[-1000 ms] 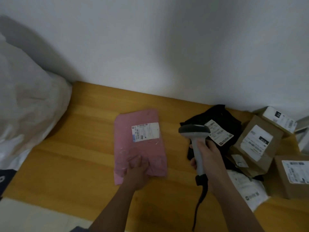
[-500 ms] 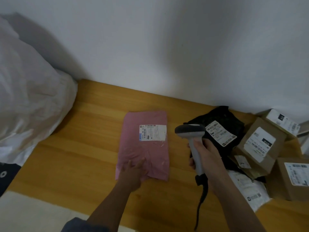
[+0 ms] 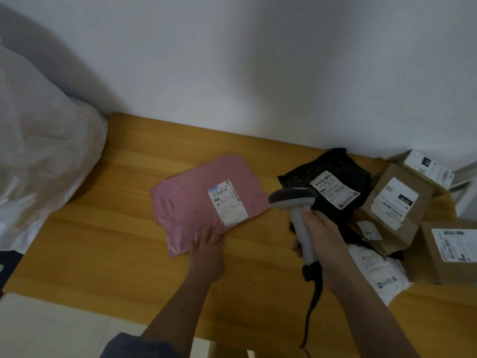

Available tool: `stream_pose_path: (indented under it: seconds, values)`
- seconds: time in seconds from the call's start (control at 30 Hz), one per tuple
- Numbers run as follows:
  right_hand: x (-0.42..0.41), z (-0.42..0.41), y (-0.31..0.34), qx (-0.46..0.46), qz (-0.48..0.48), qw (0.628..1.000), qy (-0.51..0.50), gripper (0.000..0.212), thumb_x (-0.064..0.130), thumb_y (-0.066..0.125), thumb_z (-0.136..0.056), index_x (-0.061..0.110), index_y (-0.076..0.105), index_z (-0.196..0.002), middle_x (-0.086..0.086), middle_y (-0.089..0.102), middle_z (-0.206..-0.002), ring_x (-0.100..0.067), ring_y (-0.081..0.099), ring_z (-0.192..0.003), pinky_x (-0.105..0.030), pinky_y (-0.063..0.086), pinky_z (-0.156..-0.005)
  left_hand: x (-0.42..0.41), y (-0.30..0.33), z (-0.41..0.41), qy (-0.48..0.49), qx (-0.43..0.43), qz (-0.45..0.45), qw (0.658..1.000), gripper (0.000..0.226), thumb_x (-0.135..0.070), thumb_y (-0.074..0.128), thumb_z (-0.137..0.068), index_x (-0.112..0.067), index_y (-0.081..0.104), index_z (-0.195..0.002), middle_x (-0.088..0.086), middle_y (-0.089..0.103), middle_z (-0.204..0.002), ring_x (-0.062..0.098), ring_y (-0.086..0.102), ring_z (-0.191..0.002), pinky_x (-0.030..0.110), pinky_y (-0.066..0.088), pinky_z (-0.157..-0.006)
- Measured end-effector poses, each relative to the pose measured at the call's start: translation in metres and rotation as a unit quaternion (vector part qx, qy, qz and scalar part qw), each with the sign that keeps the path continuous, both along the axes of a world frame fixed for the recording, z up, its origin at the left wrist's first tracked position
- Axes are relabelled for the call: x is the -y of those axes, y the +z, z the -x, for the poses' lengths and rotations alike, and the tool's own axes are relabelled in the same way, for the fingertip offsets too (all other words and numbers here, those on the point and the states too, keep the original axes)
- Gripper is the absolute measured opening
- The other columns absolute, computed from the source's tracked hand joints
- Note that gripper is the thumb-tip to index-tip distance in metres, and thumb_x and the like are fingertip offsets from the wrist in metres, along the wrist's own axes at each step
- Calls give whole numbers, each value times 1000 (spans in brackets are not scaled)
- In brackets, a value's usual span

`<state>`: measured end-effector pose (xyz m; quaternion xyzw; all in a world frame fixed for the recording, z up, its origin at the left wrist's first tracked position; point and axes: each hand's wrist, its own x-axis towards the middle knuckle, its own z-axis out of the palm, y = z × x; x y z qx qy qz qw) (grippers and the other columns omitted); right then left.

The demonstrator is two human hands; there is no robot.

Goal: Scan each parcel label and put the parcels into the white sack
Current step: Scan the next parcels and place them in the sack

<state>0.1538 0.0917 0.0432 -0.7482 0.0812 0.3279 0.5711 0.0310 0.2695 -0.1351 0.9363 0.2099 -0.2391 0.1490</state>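
A flat pink parcel lies label-up in the middle of the wooden table, turned at an angle. My left hand rests its straight fingers on the parcel's near edge. My right hand grips the handle of a grey barcode scanner, whose head sits just right of the pink parcel and points left at it. The white sack bulges at the table's left end.
Right of the scanner lies a black parcel with a white label. Behind and beside it are several brown cardboard boxes and a white mailer. The scanner's cable hangs off the table's front edge. A white wall runs behind.
The pink parcel has been turned clockwise under my left hand, so its label now sits closer to the scanner. The scanner hand has barely moved.
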Motion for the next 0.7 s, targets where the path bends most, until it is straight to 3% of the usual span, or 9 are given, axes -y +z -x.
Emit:
stream_pose_path:
  seconds: [0.27,0.33,0.37,0.43,0.47,0.53,0.57,0.63,0.7]
  values:
    - [-11,5,18,-5,-10,998,55,26,35,46,-102,16,64,-102,-3,60,-59,-15,57,-55,-32,46,-56,-18,7,15,12,-5,-26,1000,64,-9,49,-88,-25,35,-149,-16,5,-162,13,1,-150,54,-1,-118]
    - [-17,8,27,2,-26,996,79,25,34,46,-102,17,64,-106,-6,60,-62,-17,58,-58,-33,46,-59,-22,7,15,20,25,-11,999,57,-8,49,-88,-24,45,-143,-13,15,-161,13,12,-149,50,5,-119]
    - [-21,9,32,5,-33,996,88,25,34,46,-102,17,63,-107,-7,60,-64,-17,58,-58,-34,46,-59,-23,5,16,34,58,2,998,51,-7,50,-88,-22,51,-137,-10,25,-158,13,24,-145,46,15,-119]
    - [-30,11,41,12,-44,994,101,26,35,45,-102,17,63,-108,-8,60,-70,-15,58,-57,-33,46,-59,-21,4,18,119,160,34,979,36,-6,52,-88,-16,62,-122,0,48,-138,19,54,-118,34,45,-95]
    - [-34,12,45,14,-45,993,104,27,36,45,-102,17,63,-109,-8,61,-74,-15,58,-57,-33,46,-59,-19,4,19,189,200,47,960,25,-5,53,-88,-10,65,-110,5,54,-124,22,59,-100,31,47,-77]
    - [-43,13,52,15,-43,993,106,29,38,44,-103,16,62,-109,-9,60,-79,-13,58,-56,-31,46,-57,-14,3,19,363,234,92,897,7,-4,54,-88,-2,61,-89,13,59,-98,29,58,-83,31,40,-66]
    - [-47,13,55,13,-44,993,105,30,38,44,-102,15,62,-107,-9,60,-80,-13,57,-56,-30,46,-56,-13,1,18,458,237,135,846,6,-5,55,-88,0,59,-86,14,60,-89,34,58,-83,32,41,-67]
    - [-52,15,62,13,-47,994,102,30,38,45,-102,14,63,-103,-6,60,-77,-14,56,-57,-30,46,-57,-16,3,14,632,219,248,701,15,-12,59,-89,2,60,-95,10,57,-84,37,60,-88,38,49,-74]
    - [-56,16,68,22,-41,994,101,31,39,45,-102,15,63,-104,-2,61,-75,-13,57,-61,-31,46,-60,-20,6,11,723,194,395,532,24,-14,61,-91,-2,58,-111,9,56,-93,28,58,-88,44,52,-90]
